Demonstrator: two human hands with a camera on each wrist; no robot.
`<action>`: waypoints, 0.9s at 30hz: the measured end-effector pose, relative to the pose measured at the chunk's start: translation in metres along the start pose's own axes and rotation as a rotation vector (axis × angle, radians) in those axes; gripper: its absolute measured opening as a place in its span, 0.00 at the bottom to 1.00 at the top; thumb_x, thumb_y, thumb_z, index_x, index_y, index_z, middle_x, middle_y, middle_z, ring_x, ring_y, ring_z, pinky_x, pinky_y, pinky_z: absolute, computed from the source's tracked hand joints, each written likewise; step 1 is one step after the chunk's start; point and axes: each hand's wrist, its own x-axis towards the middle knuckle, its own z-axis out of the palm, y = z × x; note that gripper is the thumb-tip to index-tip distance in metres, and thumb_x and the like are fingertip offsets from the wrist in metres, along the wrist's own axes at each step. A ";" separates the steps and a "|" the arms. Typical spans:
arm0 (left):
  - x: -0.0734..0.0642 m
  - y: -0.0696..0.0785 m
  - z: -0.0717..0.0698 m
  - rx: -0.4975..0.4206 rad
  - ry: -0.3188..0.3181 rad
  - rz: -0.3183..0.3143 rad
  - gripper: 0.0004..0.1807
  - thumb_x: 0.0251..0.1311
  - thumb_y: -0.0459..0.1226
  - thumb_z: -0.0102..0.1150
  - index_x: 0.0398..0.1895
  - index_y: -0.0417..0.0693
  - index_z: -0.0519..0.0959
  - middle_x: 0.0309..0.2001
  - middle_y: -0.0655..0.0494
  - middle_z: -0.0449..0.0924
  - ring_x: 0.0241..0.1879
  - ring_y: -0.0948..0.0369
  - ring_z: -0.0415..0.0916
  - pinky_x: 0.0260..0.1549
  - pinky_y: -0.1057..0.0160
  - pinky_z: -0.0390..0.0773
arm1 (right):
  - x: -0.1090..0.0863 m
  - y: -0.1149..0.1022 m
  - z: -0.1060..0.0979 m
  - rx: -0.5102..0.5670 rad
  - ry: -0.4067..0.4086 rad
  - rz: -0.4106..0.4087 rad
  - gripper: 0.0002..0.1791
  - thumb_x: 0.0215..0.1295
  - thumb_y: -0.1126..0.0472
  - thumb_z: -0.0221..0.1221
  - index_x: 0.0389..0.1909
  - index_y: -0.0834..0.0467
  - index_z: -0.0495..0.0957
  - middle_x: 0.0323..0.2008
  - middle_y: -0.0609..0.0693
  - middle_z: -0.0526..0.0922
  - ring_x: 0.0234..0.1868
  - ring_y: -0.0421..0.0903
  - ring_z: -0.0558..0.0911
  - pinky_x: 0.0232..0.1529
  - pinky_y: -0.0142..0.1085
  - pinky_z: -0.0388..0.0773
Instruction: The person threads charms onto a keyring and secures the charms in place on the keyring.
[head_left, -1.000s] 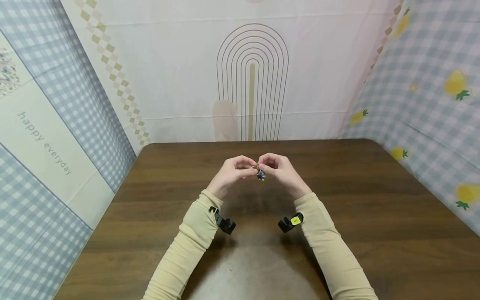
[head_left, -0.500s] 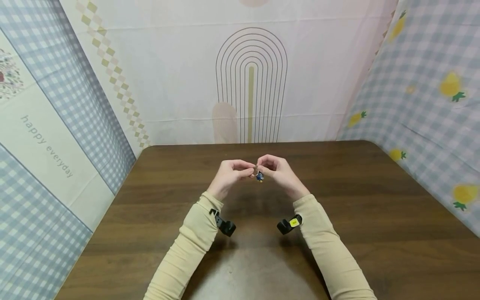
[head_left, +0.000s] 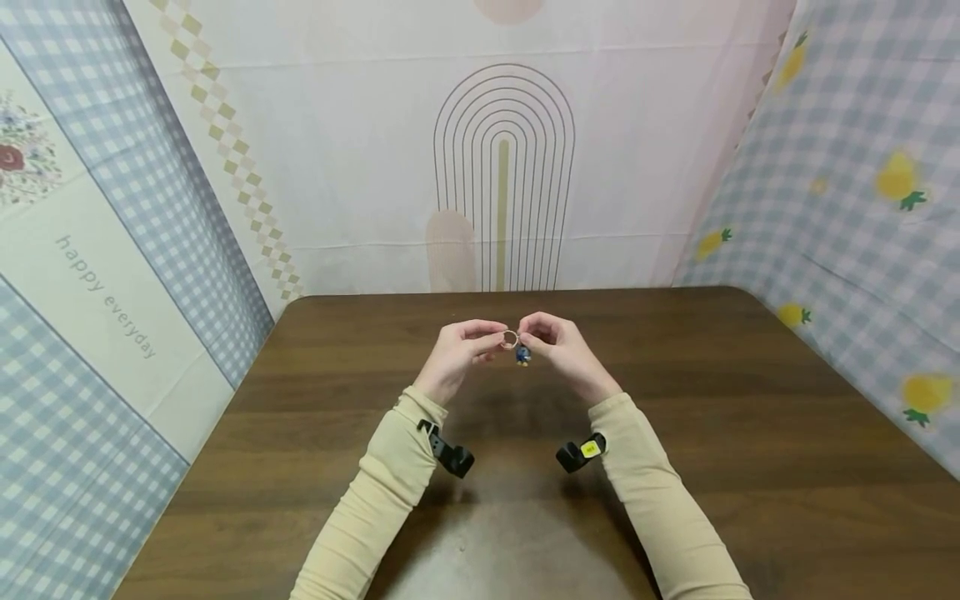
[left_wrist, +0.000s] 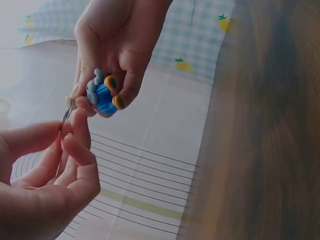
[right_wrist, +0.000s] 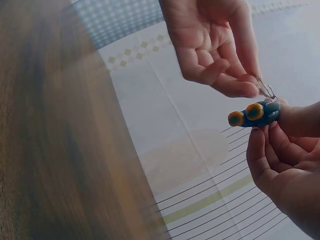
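Above the table, both hands meet at a small keychain. My left hand (head_left: 455,353) pinches its round metal key ring (left_wrist: 65,116) between thumb and fingertips. A blue charm figure (head_left: 523,357) with orange feet dangles from the ring's right side. My right hand (head_left: 564,353) pinches the keychain where ring and charm join; the fingers cover that link. In the right wrist view, the charm's orange feet (right_wrist: 255,111) point toward the left hand, and part of the ring (right_wrist: 266,91) shows between the two hands.
A dark wooden table (head_left: 480,517) lies beneath the hands. Behind it hangs a white cloth (head_left: 360,167) with line patterns; checked cloths (head_left: 847,242) flank both sides. Each sleeve carries a black wrist camera, such as the left one (head_left: 453,458).
The ring has become more visible as a full circle between the hands, and the charm hangs lower, under the right fingertips. The head view has tilted slightly upward.
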 end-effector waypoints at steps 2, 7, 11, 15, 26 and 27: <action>0.000 0.000 0.000 -0.023 0.014 -0.001 0.13 0.62 0.30 0.60 0.47 0.31 0.80 0.31 0.55 0.85 0.30 0.66 0.80 0.33 0.68 0.77 | 0.000 0.000 0.000 -0.006 -0.010 0.000 0.10 0.69 0.66 0.55 0.43 0.70 0.72 0.31 0.40 0.78 0.31 0.37 0.76 0.35 0.29 0.72; 0.000 0.000 0.001 0.014 -0.025 0.008 0.13 0.62 0.29 0.58 0.48 0.30 0.80 0.26 0.62 0.84 0.31 0.66 0.80 0.31 0.71 0.75 | 0.000 0.000 0.001 -0.014 -0.012 -0.020 0.09 0.69 0.66 0.55 0.43 0.70 0.73 0.31 0.42 0.77 0.31 0.37 0.75 0.34 0.28 0.71; 0.001 -0.001 0.002 0.034 -0.059 0.005 0.13 0.63 0.29 0.57 0.48 0.30 0.79 0.26 0.64 0.82 0.31 0.66 0.78 0.31 0.71 0.73 | 0.000 0.000 0.001 -0.030 -0.001 -0.030 0.09 0.68 0.67 0.56 0.42 0.70 0.73 0.31 0.41 0.77 0.31 0.37 0.75 0.35 0.29 0.71; 0.000 -0.001 0.003 0.030 -0.076 -0.011 0.11 0.64 0.30 0.57 0.48 0.34 0.77 0.29 0.63 0.81 0.32 0.66 0.78 0.33 0.68 0.73 | 0.000 0.001 0.001 -0.048 0.017 -0.024 0.08 0.69 0.67 0.55 0.42 0.69 0.73 0.31 0.41 0.77 0.31 0.37 0.75 0.35 0.30 0.72; -0.001 -0.001 0.006 -0.001 0.039 0.023 0.14 0.60 0.27 0.60 0.49 0.32 0.79 0.38 0.43 0.84 0.32 0.66 0.80 0.36 0.67 0.76 | 0.000 -0.001 0.001 -0.009 0.025 -0.007 0.09 0.69 0.67 0.54 0.43 0.70 0.72 0.31 0.42 0.76 0.33 0.37 0.75 0.36 0.28 0.71; 0.000 -0.002 0.006 0.005 0.048 0.027 0.14 0.60 0.27 0.60 0.49 0.33 0.80 0.42 0.40 0.84 0.32 0.66 0.80 0.38 0.67 0.77 | 0.000 -0.001 0.000 -0.011 0.025 -0.008 0.09 0.69 0.67 0.55 0.43 0.70 0.72 0.31 0.42 0.77 0.33 0.37 0.75 0.36 0.28 0.71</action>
